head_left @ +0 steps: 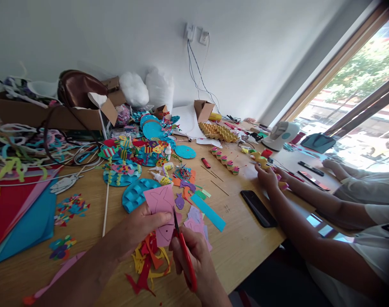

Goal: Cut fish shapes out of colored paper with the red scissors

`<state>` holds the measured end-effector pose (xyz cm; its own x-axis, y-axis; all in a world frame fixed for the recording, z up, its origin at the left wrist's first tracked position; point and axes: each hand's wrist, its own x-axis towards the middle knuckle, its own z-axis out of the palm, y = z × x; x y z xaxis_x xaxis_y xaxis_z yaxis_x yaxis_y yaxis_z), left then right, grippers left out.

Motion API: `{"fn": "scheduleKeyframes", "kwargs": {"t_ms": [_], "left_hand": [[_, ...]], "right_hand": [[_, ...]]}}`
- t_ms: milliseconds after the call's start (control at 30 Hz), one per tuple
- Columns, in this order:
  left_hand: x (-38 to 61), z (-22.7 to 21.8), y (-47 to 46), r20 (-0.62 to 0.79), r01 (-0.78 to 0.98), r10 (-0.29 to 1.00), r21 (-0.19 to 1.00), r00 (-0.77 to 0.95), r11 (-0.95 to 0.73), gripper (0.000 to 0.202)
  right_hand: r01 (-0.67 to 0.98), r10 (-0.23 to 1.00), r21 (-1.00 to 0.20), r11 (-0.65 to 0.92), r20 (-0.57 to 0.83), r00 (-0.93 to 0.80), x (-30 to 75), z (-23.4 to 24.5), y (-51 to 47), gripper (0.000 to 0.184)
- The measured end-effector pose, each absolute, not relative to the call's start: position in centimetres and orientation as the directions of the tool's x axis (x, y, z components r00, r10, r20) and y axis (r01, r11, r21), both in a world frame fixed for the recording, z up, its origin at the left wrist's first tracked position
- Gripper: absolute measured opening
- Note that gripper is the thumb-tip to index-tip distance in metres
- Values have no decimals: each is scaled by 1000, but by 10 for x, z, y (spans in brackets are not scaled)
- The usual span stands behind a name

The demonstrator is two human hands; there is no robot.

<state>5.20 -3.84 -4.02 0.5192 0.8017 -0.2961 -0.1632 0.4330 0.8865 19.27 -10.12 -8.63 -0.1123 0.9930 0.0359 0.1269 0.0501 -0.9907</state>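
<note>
2 hands shared the cut: the left hand [140, 226] pinched the pink foam sheet [161, 200] upright, steadying it for the red scissors [183, 248], which the right hand [196, 256] gripped with closed fingers.

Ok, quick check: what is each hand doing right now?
Left hand: closed, pinching the pink sheet.
Right hand: closed on the red scissors, blades at the sheet's edge.

Your left hand [140, 224] reaches in from the lower left, fingers and thumb pinched closed. Your right hand [203, 259] sits just beside it, fingers curled tight.
</note>
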Motion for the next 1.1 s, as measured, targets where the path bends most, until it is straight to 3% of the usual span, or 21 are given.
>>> {"fn": "scheduleKeyframes", "kwargs": {"t_ms": [233,433,800,1100], "left_hand": [[48,-39,-37,-314,-127,776,885,547,447,12],[47,-34,-35,-323,-76,770,899,550,431,12],[46,-41,-31,-200,-152,799,928,567,340,13],[48,-42,-34,-246,-77,806,938,538,338,17]], "right_hand": [[71,990,-996,55,45,-131,192,-88,-100,44],[150,990,-986,72,53,-130,195,-86,-101,44],[153,991,-985,77,59,-120,195,-89,-101,46],[139,992,-987,76,60,-112,194,-93,-101,41]]}}
